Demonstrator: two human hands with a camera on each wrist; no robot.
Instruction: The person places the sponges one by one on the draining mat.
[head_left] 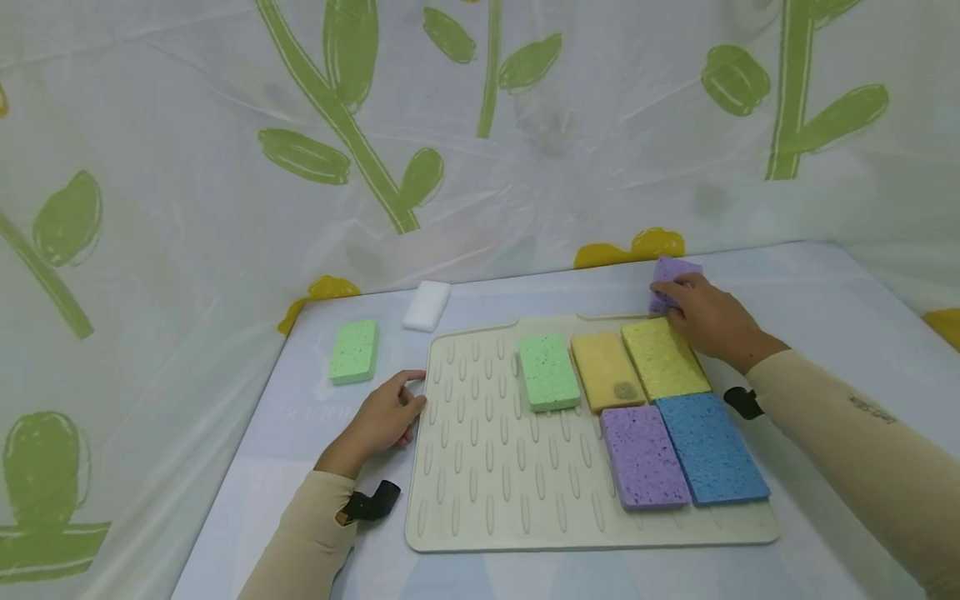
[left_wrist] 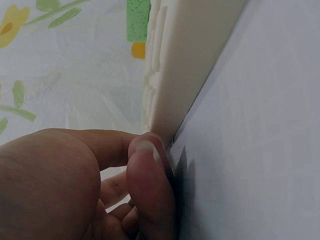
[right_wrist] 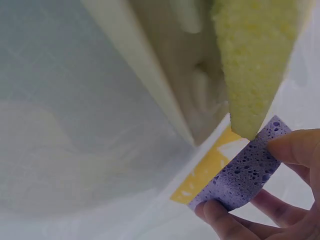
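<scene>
My right hand (head_left: 708, 312) grips a purple sponge (right_wrist: 245, 167) by its edges, thumb on one side and fingers on the other. It holds this sponge beyond the back right part of a beige drying mat (head_left: 472, 467), close to a yellow sponge (head_left: 666, 358). My left hand (head_left: 382, 417) rests at the mat's left edge, its fingers loosely bent and the fingertips against the rim. On the mat lie a green sponge (head_left: 549, 372), a pale orange sponge (head_left: 606, 367) with a dark spot, a second purple sponge (head_left: 645, 458) and a blue sponge (head_left: 712, 450).
Left of the mat, another green sponge (head_left: 354, 352) lies on the table (head_left: 285, 467). A white sponge (head_left: 427, 305) sits behind the mat's back left corner. A sheet printed with plants (head_left: 510, 183) hangs along the table's back edge.
</scene>
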